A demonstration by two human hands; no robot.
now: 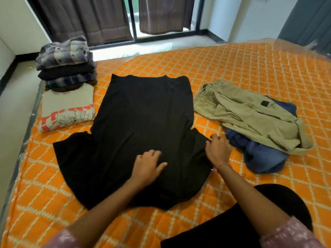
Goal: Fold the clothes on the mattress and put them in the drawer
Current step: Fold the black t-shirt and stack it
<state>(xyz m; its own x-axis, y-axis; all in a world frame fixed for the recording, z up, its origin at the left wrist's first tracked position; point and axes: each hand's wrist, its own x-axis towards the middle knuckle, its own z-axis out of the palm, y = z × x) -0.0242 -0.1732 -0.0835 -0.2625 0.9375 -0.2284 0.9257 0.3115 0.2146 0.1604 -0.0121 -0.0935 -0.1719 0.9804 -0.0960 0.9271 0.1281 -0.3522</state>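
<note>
item: black cotton t-shirt [143, 126], flat on orange quilted mattress [250, 68]. left hand [148, 165] spread, pressing; right hand [217, 151] pinching sleeve. step: folding. next, probably: sleeve inward.

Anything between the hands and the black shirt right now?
Nothing visible. The left hand rests flat on the spread black T-shirt, and the right hand grips its right sleeve edge. The khaki trousers lie apart, to the right.
</note>
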